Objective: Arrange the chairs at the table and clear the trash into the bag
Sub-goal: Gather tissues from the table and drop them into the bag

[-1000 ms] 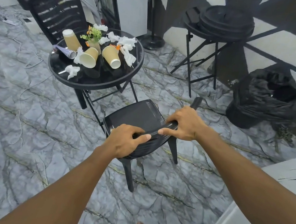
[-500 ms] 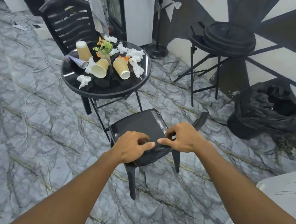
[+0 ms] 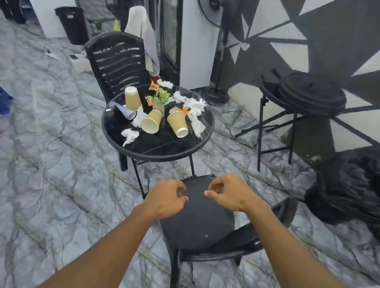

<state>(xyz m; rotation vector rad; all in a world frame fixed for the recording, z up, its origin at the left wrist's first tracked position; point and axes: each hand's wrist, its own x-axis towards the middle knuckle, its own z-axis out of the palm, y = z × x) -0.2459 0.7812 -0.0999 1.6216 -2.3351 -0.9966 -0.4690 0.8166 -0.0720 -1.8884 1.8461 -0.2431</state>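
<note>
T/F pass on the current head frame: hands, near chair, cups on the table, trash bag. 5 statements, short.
1. Both hands grip the near black plastic chair. False: the left hand and right hand hover above the near black plastic chair, fingers loosely curled, holding nothing.
2. Three tan paper cups are on the round black glass table. True: an upturned cup and two tipped cups.
3. The table is cleared of tissues. False: crumpled white tissues lie among the cups.
4. A black slatted chair stands on the far side of the table. True.
5. The black trash bag sits on the table. False: it is on the floor at right, by the wall.
</note>
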